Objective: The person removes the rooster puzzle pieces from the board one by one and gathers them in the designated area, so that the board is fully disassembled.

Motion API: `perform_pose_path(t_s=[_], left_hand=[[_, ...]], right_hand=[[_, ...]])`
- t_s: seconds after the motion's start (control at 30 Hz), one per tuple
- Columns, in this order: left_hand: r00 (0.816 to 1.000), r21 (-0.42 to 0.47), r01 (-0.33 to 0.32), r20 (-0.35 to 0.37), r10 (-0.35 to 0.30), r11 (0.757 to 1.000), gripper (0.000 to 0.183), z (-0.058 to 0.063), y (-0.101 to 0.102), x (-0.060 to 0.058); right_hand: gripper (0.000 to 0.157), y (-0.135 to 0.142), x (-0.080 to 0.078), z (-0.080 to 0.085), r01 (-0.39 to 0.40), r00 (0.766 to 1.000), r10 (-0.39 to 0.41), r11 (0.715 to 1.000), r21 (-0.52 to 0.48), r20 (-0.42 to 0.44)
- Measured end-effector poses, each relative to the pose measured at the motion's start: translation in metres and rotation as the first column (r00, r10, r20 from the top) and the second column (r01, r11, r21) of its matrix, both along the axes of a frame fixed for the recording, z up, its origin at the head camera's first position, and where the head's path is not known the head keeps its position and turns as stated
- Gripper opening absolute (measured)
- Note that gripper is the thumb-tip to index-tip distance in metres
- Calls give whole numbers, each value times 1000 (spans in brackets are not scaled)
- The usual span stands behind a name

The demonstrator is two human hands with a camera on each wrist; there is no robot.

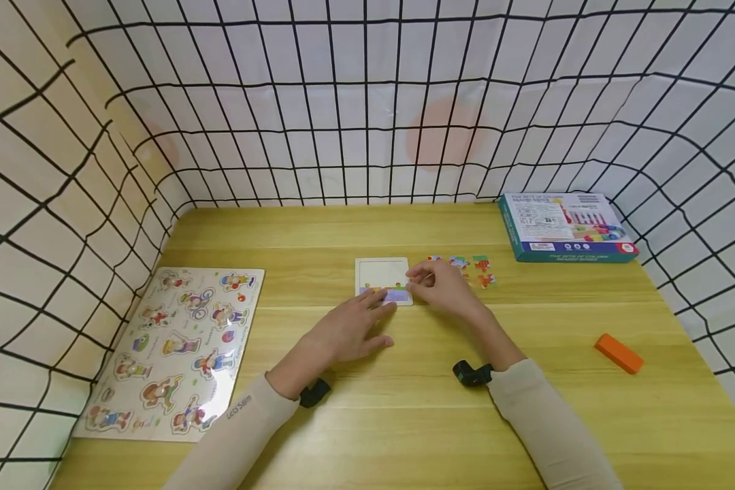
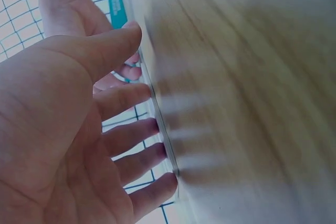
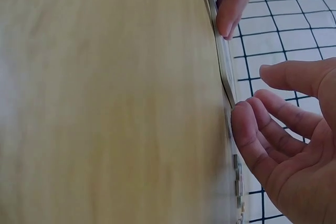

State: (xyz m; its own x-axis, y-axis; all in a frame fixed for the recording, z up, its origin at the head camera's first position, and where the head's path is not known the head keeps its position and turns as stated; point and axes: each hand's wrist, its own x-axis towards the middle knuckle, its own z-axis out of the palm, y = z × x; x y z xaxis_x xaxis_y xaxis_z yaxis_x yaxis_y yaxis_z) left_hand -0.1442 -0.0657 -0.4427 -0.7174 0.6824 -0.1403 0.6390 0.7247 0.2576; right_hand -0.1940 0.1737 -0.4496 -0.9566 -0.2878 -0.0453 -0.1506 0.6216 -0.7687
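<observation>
While left fingers (image 2: pixel 128 100) touch the tray (image 1: pixel 382 272), its purple strip (image 1: pixel 396 295) lies crosswise.

Table (image 1: pixel 282 238) of yellow wood grain, enclosed at the back and both sides by a black grid (image 1: pixel 366 84); white backing (image 1: pixel 349 54) shows through, turning cream at left. Two blurred, pale orange discs (image 1: pixel 444 144) appear behind the grid. Light is diffuse, with a soft sheen toward the table's front

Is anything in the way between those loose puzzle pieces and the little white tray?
Only the right hand: it reaches in at the right edge of the tray, partly hiding the loose pieces. Nothing else visible stands between.
</observation>
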Motion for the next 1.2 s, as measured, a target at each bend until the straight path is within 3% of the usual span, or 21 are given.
perform_pose_path(t_s=[0.7,1.2], left_hand=[[1000,-2,9,11,-9,1000,71,0,-1,1],[999,-2,-3,32,3,1000,72,0,-1,1]], right_hand=[[28,-7,2,-1,-47,998,45,998,33,46],[29,-9,5,-4,-88,996,87,995,45,13]])
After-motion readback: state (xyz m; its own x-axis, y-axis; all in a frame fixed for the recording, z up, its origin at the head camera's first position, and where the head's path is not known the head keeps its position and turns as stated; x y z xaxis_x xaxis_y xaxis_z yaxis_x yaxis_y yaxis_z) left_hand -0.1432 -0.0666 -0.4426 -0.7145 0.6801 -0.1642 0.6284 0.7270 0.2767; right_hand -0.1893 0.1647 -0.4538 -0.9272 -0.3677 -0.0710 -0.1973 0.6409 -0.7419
